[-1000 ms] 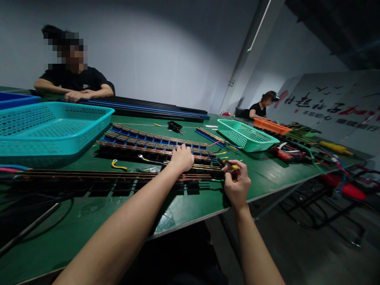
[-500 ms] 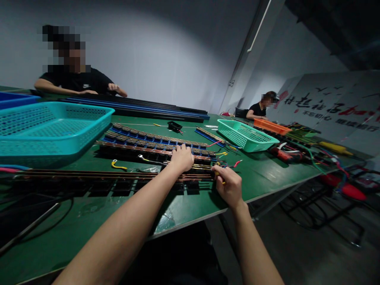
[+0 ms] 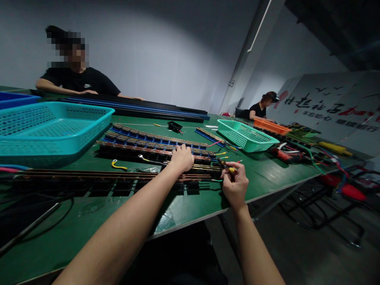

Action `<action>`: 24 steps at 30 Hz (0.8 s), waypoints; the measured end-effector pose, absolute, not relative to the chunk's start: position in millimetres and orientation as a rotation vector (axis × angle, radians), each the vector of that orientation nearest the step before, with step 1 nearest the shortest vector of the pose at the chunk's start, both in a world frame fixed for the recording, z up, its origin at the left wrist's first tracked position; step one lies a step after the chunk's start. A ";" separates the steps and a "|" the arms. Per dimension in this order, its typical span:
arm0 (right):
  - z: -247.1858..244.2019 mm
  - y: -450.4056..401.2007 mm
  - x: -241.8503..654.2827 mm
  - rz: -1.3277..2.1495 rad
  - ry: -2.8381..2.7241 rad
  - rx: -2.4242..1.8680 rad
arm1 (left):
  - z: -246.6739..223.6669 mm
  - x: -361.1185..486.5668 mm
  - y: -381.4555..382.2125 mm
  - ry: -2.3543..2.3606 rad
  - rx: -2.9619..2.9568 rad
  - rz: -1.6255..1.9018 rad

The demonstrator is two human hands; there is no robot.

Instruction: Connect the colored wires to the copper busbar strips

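My left hand (image 3: 182,159) lies over the right-hand part of a long strip of copper rods (image 3: 89,174) on black supports, fingers curled down around it. At the strip's right end, my right hand (image 3: 236,185) is closed around pliers with yellow-and-black handles (image 3: 231,169); their dark jaws point toward the rod ends and are hard to make out. A short green wire end shows just left of that hand. Behind my left hand lie curved rod strips on blue supports (image 3: 142,136). A yellow wire with a ring terminal (image 3: 118,165) lies to the left.
A large turquoise basket (image 3: 53,146) stands at the left, a mint-green basket (image 3: 247,136) at the back right, with an orange basket (image 3: 271,126) beyond. Black and blue bars (image 3: 133,107) lie before a person across the table. Red-handled tools and cables (image 3: 286,155) lie right.
My right hand has moved a little to the right with the pliers, away from the rod ends, and has turned. My left hand stays put. The person opposite has lowered a hand to the bars.
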State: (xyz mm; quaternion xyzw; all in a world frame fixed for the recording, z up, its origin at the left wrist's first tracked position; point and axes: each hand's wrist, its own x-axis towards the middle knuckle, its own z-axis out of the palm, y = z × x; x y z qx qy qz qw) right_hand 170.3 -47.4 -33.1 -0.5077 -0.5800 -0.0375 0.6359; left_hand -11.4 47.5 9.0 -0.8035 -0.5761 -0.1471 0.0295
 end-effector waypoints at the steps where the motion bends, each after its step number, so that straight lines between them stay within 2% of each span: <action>1: -32.5 -47.6 169.9 -0.084 -1.319 -1.160 | 9.0 -11.5 47.5 -1.774 -2.477 -0.453; 6: -28.2 -49.8 168.7 -0.156 -1.181 -1.075 | 9.2 -12.4 46.7 -1.766 -2.471 -0.445; 12: -24.7 -55.5 168.9 -0.409 -0.908 -0.893 | 8.5 -12.1 47.5 -1.765 -2.474 -0.449; 24: -22.0 -63.0 171.7 -0.336 -0.798 -0.916 | 8.6 -11.8 47.8 -1.775 -2.480 -0.461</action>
